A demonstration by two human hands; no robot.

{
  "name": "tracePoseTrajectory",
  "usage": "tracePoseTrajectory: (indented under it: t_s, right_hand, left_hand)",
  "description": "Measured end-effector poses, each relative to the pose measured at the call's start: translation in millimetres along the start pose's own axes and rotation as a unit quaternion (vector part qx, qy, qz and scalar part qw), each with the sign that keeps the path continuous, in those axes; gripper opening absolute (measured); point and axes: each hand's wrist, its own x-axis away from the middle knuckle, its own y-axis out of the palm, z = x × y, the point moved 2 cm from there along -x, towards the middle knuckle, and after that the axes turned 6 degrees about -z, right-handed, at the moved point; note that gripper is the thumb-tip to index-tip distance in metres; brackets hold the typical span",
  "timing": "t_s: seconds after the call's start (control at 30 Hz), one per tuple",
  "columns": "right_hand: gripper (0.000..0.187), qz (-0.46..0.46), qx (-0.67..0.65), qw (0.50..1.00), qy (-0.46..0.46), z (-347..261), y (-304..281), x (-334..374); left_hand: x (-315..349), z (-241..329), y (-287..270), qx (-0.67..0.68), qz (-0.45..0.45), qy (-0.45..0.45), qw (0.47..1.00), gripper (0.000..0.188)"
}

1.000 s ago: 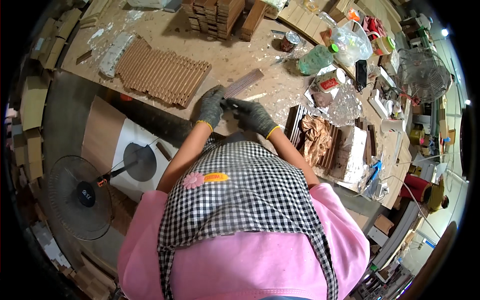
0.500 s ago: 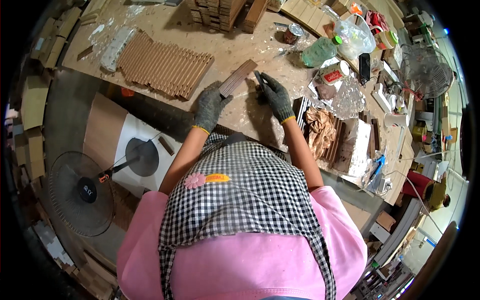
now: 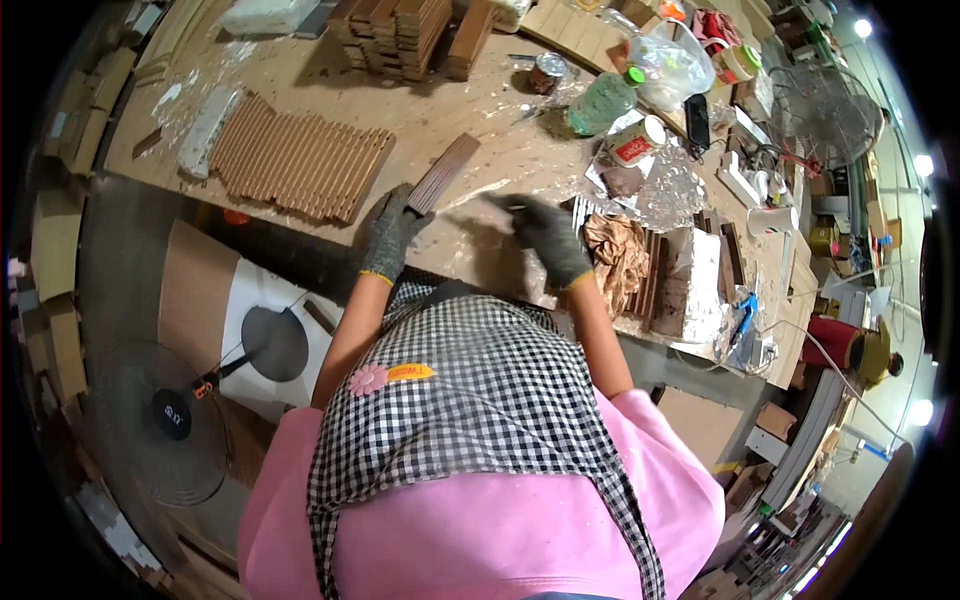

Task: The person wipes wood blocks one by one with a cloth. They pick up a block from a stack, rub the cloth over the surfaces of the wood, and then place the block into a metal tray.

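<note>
In dark grey gloves with yellow cuffs, both my hands are over the near edge of the workbench. My left hand [image 3: 390, 232] is closed round the lower end of a grooved brown wooden strip [image 3: 446, 170], which slants up and to the right. To its right, my right hand [image 3: 550, 236] is blurred by motion, its fingers drawn together and pointing left toward the strip. Something thin and dark seems to be at its fingertips, too smeared to name. Left of my left hand, a row of similar brown strips [image 3: 300, 160] lies side by side on the bench.
Stacked brown wood pieces [image 3: 395, 35] stand at the far side. Toward the right are a tin can [image 3: 547, 73], a green bottle [image 3: 602, 105], a paper cup [image 3: 637, 142], crumpled brown paper [image 3: 615, 255] and a white-smeared block [image 3: 688, 285]. A standing fan [image 3: 165, 415] is at lower left.
My view has shifted, so the bench things sit further left. My right hand has come down and nearer to me, away from the strip's upper end. The left hand keeps its hold on the strip.
</note>
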Motion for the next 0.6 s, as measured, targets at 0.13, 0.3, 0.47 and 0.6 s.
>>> tracePoseTrajectory:
  t_s: [0.13, 0.3, 0.47, 0.6]
  right_hand:
    - [0.016, 0.377, 0.218, 0.897, -0.070, 40, -154, 76]
    - [0.019, 0.509, 0.437, 0.702, 0.239, 77, -235, 177]
    - [0.024, 0.490, 0.369, 0.768, 0.183, 67, -236, 185]
    - [0.024, 0.518, 0.430, 0.725, 0.147, 31, -223, 177]
  left_hand:
    - [9, 23, 26, -0.415, -0.013, 0.086, 0.906, 0.059]
    - [7, 23, 66, -0.812, 0.000, 0.168, 0.558, 0.081]
    - [-13, 11, 52, -0.810, 0.015, 0.163, 0.562, 0.064]
    - [10, 28, 70, -0.508, -0.055, -0.109, 0.853, 0.044]
